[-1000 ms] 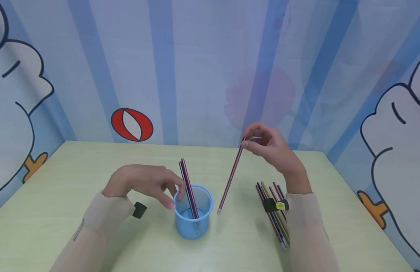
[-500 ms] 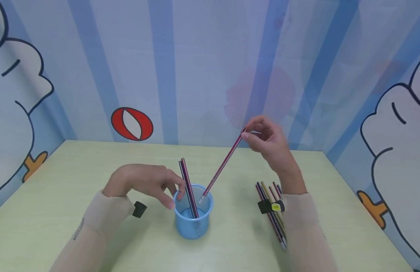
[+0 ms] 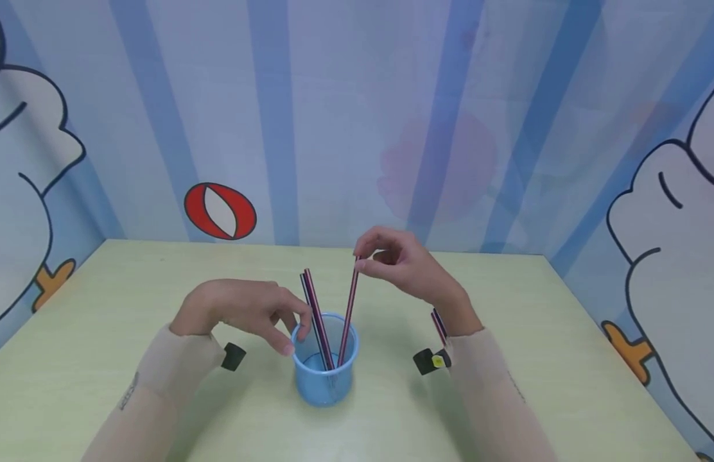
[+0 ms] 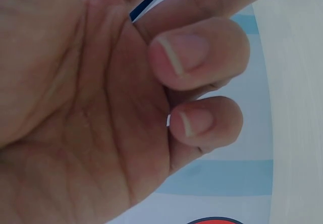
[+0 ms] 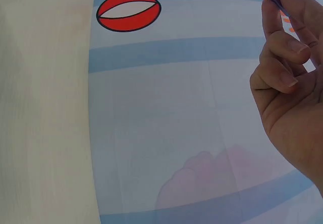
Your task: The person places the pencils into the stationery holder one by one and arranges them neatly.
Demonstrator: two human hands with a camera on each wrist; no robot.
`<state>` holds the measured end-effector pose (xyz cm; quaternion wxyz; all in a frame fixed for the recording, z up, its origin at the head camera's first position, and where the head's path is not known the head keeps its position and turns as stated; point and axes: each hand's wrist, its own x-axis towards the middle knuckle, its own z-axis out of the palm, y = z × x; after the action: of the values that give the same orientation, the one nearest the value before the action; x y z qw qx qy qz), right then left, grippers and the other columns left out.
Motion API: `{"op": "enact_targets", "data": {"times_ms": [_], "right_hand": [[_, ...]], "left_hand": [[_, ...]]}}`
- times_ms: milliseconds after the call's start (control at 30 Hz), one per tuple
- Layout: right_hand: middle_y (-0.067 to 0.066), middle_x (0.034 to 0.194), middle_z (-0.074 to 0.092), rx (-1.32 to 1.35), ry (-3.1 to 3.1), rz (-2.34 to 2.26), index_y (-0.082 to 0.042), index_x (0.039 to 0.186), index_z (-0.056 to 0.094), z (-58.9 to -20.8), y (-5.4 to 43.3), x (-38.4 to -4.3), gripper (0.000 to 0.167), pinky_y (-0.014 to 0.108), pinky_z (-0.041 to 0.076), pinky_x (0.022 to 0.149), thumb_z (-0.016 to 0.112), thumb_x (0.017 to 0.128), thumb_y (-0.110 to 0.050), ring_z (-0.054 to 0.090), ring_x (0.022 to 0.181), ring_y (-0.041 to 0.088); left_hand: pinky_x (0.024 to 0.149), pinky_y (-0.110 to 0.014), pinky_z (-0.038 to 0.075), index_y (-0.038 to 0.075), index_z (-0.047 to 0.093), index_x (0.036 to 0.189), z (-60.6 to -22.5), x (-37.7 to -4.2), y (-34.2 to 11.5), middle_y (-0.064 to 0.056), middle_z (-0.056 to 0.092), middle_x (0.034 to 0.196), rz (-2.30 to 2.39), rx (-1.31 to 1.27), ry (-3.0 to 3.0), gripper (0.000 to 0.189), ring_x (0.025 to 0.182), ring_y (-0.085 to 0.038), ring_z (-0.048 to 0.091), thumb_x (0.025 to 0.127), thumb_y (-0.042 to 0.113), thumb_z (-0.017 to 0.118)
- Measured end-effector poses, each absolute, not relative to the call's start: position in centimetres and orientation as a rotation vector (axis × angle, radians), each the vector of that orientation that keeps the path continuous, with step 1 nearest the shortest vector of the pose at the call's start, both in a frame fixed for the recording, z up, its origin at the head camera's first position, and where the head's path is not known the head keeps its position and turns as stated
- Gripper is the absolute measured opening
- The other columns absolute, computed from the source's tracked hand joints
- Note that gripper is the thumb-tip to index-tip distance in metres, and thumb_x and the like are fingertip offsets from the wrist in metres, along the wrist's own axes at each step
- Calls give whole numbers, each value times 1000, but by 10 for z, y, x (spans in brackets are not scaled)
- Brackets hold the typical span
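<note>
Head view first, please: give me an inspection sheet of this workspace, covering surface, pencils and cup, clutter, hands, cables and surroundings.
Surface: pale tabletop, shadows below both sleeves.
Job's things: blue cup upright, two pencils leaning inside; held pencil with its lower end in the cup; more pencils partly hidden by the right sleeve.
Clutter: nothing seen.
Hands: left hand at the cup's rim; right hand pinches the held pencil's top.
Cables: nothing seen.
Surroundings: blue striped backdrop with a red-and-white oval.
</note>
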<state>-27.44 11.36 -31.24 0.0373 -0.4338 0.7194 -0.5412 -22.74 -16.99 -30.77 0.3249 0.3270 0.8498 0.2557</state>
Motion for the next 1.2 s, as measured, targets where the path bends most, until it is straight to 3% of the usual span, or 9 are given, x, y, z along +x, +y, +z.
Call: {"op": "enact_targets", "data": {"times_ms": [400,633,733,1200], "right_hand": [[6,101,64,-1308,2231,-1518,-11,104,65,-318,104,-276,10,36,54,75,66,96,-6,65,88,30],[4,102,69,-1227,2342,-1395,-18,110,67,-313,112,-276,13,35,46,59,66,98,-15,61,71,22],[5,101,70,-1190,2375,-1354,-19,113,67,-312,116,-277,15,36,46,57,65,98,-16,59,67,23],[2,98,70,-999,2516,-1116,-21,117,66,-307,155,-286,18,37,49,65,57,102,-16,58,73,28]], "left_hand": [[77,-38,47,18,66,98,-307,-228,-170,4,71,114,676,853,2224,15,94,-18,65,88,21,78],[76,-37,46,17,66,98,-308,-228,-170,5,71,113,682,871,2216,15,92,-19,65,89,21,78],[75,-37,46,18,66,97,-309,-228,-170,4,71,112,688,877,2209,15,90,-18,65,89,21,78],[70,-33,42,20,65,96,-309,-228,-171,2,73,111,687,933,2201,14,72,-14,59,88,22,78]]}}
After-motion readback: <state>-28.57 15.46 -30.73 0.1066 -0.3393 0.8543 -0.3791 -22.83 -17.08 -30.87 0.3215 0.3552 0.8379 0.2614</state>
